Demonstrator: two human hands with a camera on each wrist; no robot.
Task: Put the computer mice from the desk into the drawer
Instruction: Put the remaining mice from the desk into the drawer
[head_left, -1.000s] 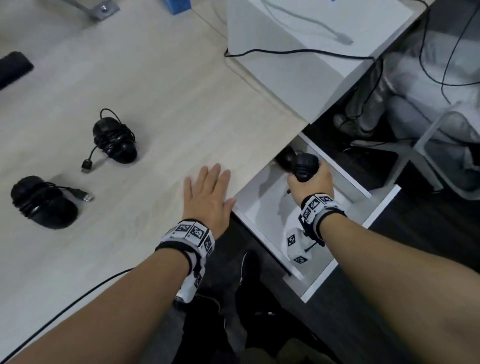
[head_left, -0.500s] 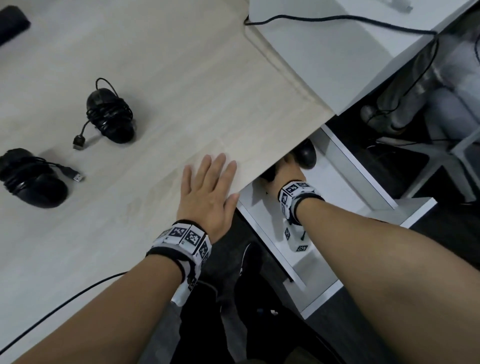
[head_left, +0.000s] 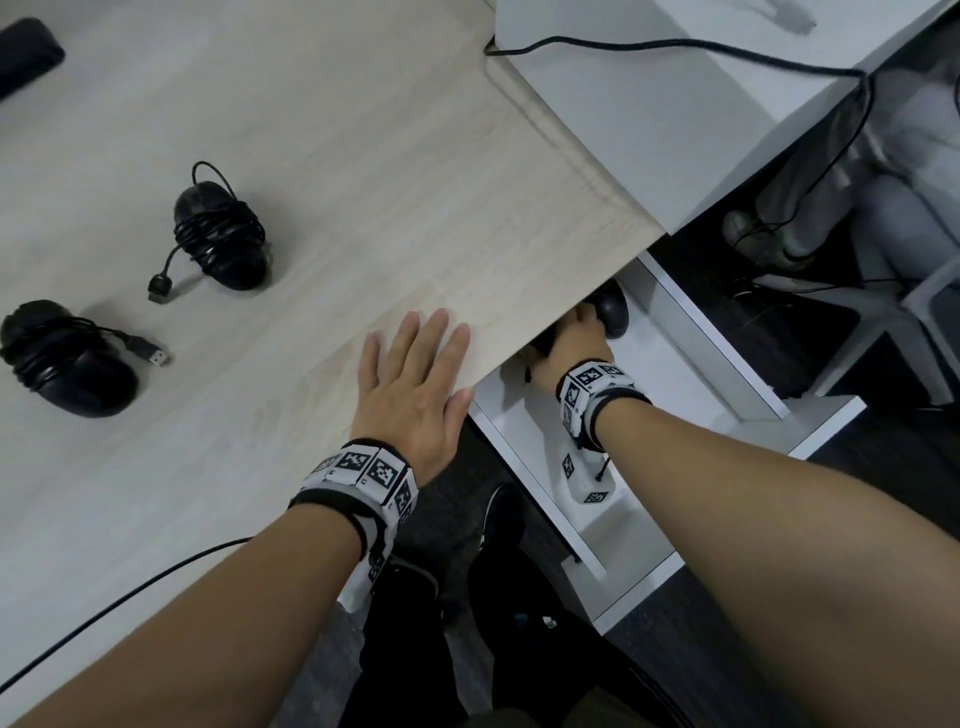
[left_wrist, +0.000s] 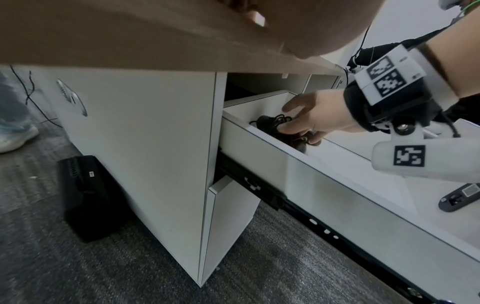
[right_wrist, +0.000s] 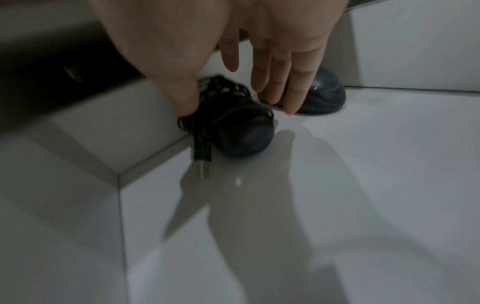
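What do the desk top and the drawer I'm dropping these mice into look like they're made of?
Desk top: pale wood-grain surface, matte; probably laminate over board, though the grain alone cannot settle that. Drawer: smooth white panels with a slight sheen that shows soft shadows, likely coated board; its side runs on a dark metal-looking slide rail.
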